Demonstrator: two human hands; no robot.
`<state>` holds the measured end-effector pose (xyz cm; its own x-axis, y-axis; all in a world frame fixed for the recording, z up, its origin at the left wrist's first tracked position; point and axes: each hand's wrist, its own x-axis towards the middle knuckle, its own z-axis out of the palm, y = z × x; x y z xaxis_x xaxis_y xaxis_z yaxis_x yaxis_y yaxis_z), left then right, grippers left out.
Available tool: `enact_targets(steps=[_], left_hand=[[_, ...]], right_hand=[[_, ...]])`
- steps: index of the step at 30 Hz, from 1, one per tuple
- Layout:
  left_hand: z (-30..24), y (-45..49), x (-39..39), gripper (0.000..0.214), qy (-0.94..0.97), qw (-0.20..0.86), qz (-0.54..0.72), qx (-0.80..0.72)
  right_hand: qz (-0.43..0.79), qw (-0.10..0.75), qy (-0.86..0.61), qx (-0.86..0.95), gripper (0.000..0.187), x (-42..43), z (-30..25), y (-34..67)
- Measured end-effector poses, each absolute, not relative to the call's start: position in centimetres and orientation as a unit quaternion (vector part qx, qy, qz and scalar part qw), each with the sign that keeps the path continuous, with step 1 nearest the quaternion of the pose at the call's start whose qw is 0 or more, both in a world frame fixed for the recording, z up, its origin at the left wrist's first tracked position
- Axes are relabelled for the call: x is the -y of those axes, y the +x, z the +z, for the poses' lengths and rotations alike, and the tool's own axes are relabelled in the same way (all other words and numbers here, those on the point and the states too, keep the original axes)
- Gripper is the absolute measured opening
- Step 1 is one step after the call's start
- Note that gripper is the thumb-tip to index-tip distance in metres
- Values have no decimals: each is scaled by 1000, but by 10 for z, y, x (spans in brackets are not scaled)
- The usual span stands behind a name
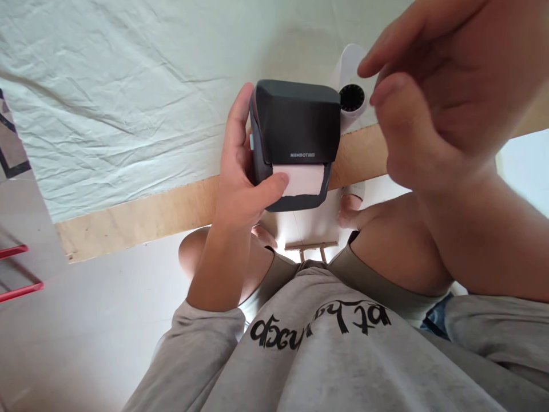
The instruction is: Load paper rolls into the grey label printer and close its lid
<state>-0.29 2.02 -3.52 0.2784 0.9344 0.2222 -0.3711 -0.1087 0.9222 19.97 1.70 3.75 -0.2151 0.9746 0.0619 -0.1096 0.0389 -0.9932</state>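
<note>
My left hand [240, 166] grips a black label printer [298, 123] marked NIIMBOT by its left side. The thumb presses on the white label paper [304, 178] that sticks out of the printer's front slot. Raised at the upper right, my right hand [437, 97] has its fingers and thumb apart, with nothing seen between them. Close to its fingertips, just right of the printer, is a white roll [349, 63] with a dark ribbed core end; the printer and the fingers stand near its edges. The printer is held above the table's front edge.
A pale, wrinkled cloth [128, 103] covers the table, whose bare wooden edge [141, 209] runs along the front. Red bars [19, 290] show at the far left. Below the edge are my knees, my feet and a small wooden piece [311, 246] on the white floor.
</note>
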Motion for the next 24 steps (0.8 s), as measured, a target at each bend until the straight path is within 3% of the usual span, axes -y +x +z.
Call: enact_targets(steps=[2,5,10,17,21,24], left_hand=[[-31,-1,-18,75,501,619,544,-266],[-20,3,-12,55,467,609,557,-316],[-7,10,-5,30,449,617,524,-378],[-9,11,-5,29,444,620,550,-341],[-7,11,-4,25,423,632,548,-348],[-6,10,-6,22,417,639,537,-359]], right_hand=[[417,475,-406,660,20,-17,35,201],[232,388,-386,804,25,-19,29,199],[251,350,-375,821,36,-19,27,194],[337,311,-385,801,29,-14,33,189],[329,296,-403,801,30,-15,31,188],[294,332,-405,800,26,-15,27,188]])
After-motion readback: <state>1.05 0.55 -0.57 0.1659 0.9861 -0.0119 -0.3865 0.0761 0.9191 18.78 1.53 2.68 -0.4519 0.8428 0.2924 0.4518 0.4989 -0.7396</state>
